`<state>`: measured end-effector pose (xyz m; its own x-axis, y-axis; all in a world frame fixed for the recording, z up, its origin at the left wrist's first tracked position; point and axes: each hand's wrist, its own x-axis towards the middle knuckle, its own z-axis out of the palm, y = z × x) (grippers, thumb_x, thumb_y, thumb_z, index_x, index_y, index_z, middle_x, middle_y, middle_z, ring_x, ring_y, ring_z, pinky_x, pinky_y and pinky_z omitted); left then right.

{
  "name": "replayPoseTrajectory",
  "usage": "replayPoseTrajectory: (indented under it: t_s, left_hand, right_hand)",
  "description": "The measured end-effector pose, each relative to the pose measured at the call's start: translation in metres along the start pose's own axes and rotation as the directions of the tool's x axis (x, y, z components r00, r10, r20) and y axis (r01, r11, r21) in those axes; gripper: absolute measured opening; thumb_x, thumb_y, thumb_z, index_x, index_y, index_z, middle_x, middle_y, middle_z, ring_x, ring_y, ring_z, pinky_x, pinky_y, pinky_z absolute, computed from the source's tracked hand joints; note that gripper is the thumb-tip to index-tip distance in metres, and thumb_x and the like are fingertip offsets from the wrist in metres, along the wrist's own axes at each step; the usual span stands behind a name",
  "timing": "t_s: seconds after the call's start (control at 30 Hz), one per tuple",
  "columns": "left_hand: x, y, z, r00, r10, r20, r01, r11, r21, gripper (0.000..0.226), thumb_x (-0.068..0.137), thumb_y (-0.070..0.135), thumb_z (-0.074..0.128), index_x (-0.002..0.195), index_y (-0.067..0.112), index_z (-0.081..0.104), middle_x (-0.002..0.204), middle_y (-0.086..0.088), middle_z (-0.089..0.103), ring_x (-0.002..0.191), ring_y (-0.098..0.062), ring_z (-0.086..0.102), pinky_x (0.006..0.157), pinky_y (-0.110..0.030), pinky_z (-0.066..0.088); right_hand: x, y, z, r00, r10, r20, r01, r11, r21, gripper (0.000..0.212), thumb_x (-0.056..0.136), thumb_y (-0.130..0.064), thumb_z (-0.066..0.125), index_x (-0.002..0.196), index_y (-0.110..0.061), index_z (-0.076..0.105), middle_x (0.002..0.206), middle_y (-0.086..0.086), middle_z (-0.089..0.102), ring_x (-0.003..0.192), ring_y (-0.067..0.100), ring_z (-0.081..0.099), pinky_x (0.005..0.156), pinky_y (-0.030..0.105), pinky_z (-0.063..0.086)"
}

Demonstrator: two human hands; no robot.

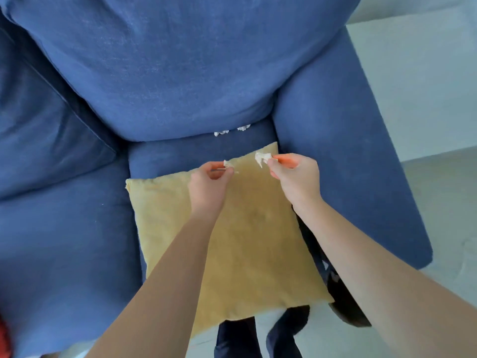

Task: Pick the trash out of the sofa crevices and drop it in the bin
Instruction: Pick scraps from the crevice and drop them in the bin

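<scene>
I look down on a blue sofa [180, 73] with a mustard cushion [245, 241] lying on its seat. My left hand [209, 184] pinches a small scrap of white paper [228, 164] above the cushion's far edge. My right hand [296, 177] pinches a larger crumpled white paper scrap [262, 158] near the cushion's far right corner, and something orange [284, 161] shows between its fingers. More white paper bits [232, 130] stick out of the crevice between the back cushion and the seat. No bin is in view.
The sofa's right armrest [348, 151] runs beside my right arm, with pale floor [438, 202] beyond it. My legs in dark trousers [258, 337] stand at the seat's front edge. A red object [4, 339] shows at the bottom left corner.
</scene>
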<state>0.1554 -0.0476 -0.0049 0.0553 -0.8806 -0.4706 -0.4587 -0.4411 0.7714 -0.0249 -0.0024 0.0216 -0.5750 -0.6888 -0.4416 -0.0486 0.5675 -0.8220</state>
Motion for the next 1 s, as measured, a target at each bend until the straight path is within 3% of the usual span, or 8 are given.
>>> replayPoseTrajectory:
  t_s: [0.1, 0.2, 0.4, 0.53, 0.67, 0.9, 1.0]
  left_hand:
    - [-0.048, 0.013, 0.037, 0.998, 0.037, 0.044, -0.038, 0.999, 0.007, 0.013, 0.093, 0.038, 0.079, 0.102, 0.032, 0.073, 0.088, 0.018, 0.075, 0.085, 0.011, 0.068, 0.072, -0.018, 0.052]
    - [-0.096, 0.025, 0.077, 0.992, 0.072, 0.108, -0.074, 0.997, 0.012, 0.014, 0.094, 0.039, 0.078, 0.104, 0.029, 0.076, 0.089, 0.018, 0.076, 0.084, 0.009, 0.069, 0.068, -0.016, 0.049]
    - [-0.188, 0.04, 0.155, 0.955, 0.146, 0.26, -0.154, 0.988, 0.01, 0.01, 0.09, 0.033, 0.082, 0.098, 0.03, 0.076, 0.084, 0.018, 0.078, 0.082, 0.014, 0.07, 0.071, -0.005, 0.049]
    - [-0.239, 0.041, 0.195, 0.915, 0.16, 0.371, -0.189, 0.981, 0.042, 0.012, 0.091, 0.036, 0.08, 0.101, 0.029, 0.078, 0.09, 0.012, 0.081, 0.09, 0.0, 0.074, 0.079, -0.017, 0.055]
    - [-0.286, 0.031, 0.228, 0.88, 0.168, 0.444, -0.225, 0.971, 0.079, 0.008, 0.093, 0.033, 0.079, 0.098, 0.027, 0.079, 0.082, 0.016, 0.079, 0.082, 0.006, 0.072, 0.068, -0.004, 0.05]
    - [-0.337, -0.021, 0.275, 0.832, 0.069, 0.55, -0.225, 0.949, 0.222, 0.008, 0.093, 0.033, 0.078, 0.099, 0.027, 0.079, 0.081, 0.015, 0.078, 0.082, 0.003, 0.073, 0.072, -0.011, 0.052]
    - [-0.343, -0.046, 0.294, 0.834, 0.019, 0.551, -0.224, 0.925, 0.308, 0.013, 0.095, 0.033, 0.074, 0.102, 0.023, 0.08, 0.076, 0.013, 0.076, 0.072, 0.003, 0.069, 0.065, -0.008, 0.047]
  right_hand:
    - [-0.024, 0.016, -0.069, 0.998, 0.005, -0.062, -0.003, 1.0, 0.031, 0.005, 0.089, -0.027, 0.082, 0.084, -0.026, 0.085, 0.083, -0.002, 0.082, 0.087, 0.023, 0.079, 0.08, 0.035, 0.064]
    - [-0.047, 0.036, -0.135, 0.99, 0.05, -0.132, -0.041, 0.997, 0.072, 0.007, 0.09, -0.029, 0.082, 0.089, -0.024, 0.086, 0.084, -0.003, 0.082, 0.089, 0.024, 0.078, 0.072, 0.026, 0.057]
    - [-0.093, 0.083, -0.242, 0.958, 0.111, -0.263, -0.082, 0.989, 0.12, 0.008, 0.088, -0.032, 0.082, 0.083, -0.027, 0.085, 0.086, -0.005, 0.082, 0.092, 0.025, 0.078, 0.087, 0.042, 0.061]
    - [-0.122, 0.116, -0.301, 0.929, 0.172, -0.327, -0.115, 0.976, 0.187, 0.005, 0.088, -0.028, 0.082, 0.092, -0.026, 0.086, 0.086, -0.009, 0.083, 0.088, 0.019, 0.078, 0.08, 0.032, 0.058]
    - [-0.148, 0.161, -0.344, 0.881, 0.246, -0.404, -0.164, 0.96, 0.227, 0.002, 0.085, -0.033, 0.084, 0.085, -0.033, 0.082, 0.08, -0.012, 0.081, 0.081, 0.013, 0.077, 0.08, 0.028, 0.057]
    - [-0.179, 0.251, -0.378, 0.79, 0.394, -0.47, -0.333, 0.919, 0.212, 0.009, 0.087, -0.024, 0.082, 0.083, -0.031, 0.078, 0.08, -0.007, 0.077, 0.08, 0.018, 0.073, 0.08, 0.03, 0.055]
    - [-0.184, 0.288, -0.377, 0.757, 0.463, -0.462, -0.405, 0.886, 0.224, 0.013, 0.088, -0.018, 0.08, 0.084, -0.029, 0.079, 0.078, -0.006, 0.074, 0.073, 0.019, 0.068, 0.074, 0.028, 0.048]
